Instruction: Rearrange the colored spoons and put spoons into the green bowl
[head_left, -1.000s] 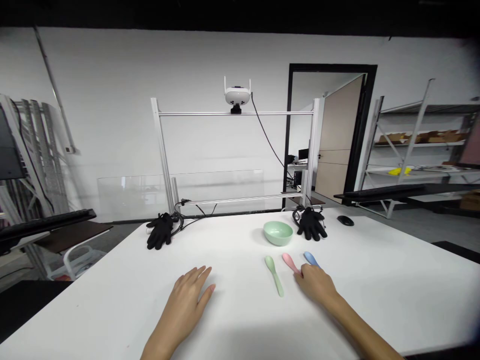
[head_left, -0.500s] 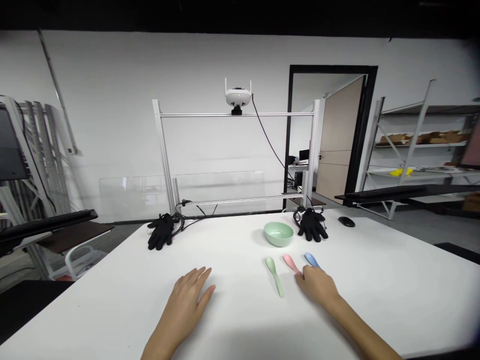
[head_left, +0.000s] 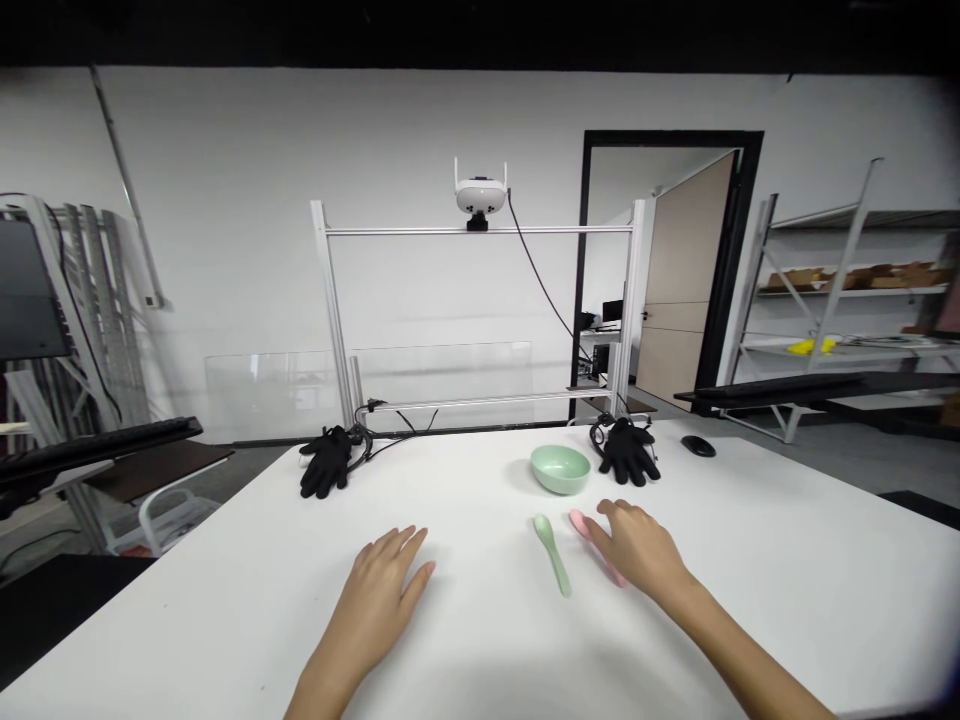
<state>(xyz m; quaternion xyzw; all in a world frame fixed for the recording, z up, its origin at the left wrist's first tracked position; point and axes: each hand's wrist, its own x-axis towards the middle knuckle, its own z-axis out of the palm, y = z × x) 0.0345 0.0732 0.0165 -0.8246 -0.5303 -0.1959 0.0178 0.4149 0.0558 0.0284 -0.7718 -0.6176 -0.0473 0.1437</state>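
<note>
My left hand (head_left: 379,600) hovers low over or rests on the white table (head_left: 480,640), holding nothing, its fingers stretched out and the thumb apart. My right hand (head_left: 639,548) is over the right part of the spoon row, thumb and index finger apart, with nothing seen between them. Partly under its thumb lies a pink spoon (head_left: 580,522), its handle end showing below the palm. To the left lies a light green spoon (head_left: 553,556), fully visible. A blue spoon is hidden behind my right hand. Beyond the spoons stands a green bowl (head_left: 560,470).
Black gloves with cables lie at the back, one on the left (head_left: 326,462) and one beside the bowl (head_left: 628,452). A black mouse (head_left: 698,446) sits at the back right. A metal frame (head_left: 480,231) carrying a white device (head_left: 481,195) rises behind the table.
My right hand has opened and moved slightly up, off the pink spoon's handle. It now covers the blue spoon. My left hand, the green spoon and the bowl look unmoved.
</note>
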